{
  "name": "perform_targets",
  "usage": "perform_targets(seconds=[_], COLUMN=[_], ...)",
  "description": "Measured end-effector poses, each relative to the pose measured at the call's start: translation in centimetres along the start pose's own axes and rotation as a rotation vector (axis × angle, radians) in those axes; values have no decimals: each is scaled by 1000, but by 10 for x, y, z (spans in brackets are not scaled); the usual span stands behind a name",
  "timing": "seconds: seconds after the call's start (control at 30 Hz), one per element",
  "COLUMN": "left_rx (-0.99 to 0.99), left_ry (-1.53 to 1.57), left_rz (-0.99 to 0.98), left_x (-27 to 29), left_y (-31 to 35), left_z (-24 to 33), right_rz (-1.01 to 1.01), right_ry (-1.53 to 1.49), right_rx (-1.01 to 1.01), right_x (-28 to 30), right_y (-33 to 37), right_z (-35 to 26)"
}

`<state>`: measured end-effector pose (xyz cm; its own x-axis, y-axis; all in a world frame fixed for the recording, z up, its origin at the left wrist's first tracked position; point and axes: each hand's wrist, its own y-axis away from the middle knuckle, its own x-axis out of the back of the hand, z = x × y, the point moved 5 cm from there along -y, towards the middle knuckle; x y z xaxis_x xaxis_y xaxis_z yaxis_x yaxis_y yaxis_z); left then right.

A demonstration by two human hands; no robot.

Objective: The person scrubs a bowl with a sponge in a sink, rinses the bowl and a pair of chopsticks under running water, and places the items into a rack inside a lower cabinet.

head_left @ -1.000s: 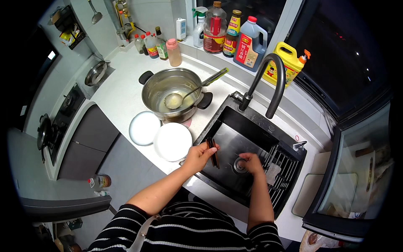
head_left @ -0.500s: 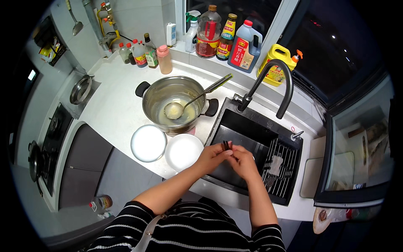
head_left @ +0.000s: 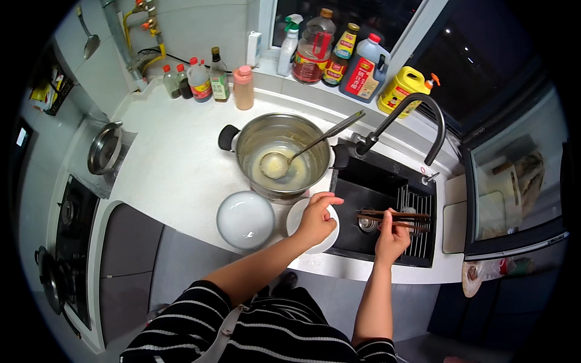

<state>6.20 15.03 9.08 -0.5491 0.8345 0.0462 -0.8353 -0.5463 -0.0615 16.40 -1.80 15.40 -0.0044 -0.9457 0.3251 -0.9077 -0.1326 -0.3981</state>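
Head view, chopsticks (head_left: 413, 214): right of centre, above the sink (head_left: 351, 193).
Right hand (head_left: 392, 241): my fingers pinch them; a loosened hold could drop one.
Left hand (head_left: 318, 222): half-curled, empty, over the white bowl (head_left: 325, 239); a careless sweep could knock it.

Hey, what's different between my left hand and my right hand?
Your left hand looks empty, while your right hand grips brown chopsticks. The left hand is in front of the white dish, hiding part of it; the right hand is over the black sink. The left hand's fingers point rightward, the right hand's away from you. Both are bare.
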Motion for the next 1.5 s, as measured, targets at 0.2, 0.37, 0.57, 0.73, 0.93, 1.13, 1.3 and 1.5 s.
perform_targets(seconds=[0.2,0.37,0.57,0.73,0.93,1.13,1.3,1.5], left_rx=[-31,20,291,978,1114,845,645,747], left_ry=[80,-47,183,822,1216,1509,1647,1365], left_rz=[-5,341,730,1122,1085,885,778,718], left_x=[42,119,236,316,368,389,409,421], left_y=[30,69,143,199,210,206,205,215], left_z=[30,14,-67,-144,-175,-201,-201,-229], right_rz=[-96,-268,-348,-262,130,116,50,77], right_ry=[-519,-556,-347,-169,-701,-1030,-992,-1115], right_rx=[-178,-264,-27,-44,-881,-1350,-1396,-1311], right_x=[-46,-99,-153,-200,-252,-275,-298,-342], right_y=[46,90,153,207,293,423,472,480], right_z=[-53,-77,-111,-126,-121,-64,-33,-9])
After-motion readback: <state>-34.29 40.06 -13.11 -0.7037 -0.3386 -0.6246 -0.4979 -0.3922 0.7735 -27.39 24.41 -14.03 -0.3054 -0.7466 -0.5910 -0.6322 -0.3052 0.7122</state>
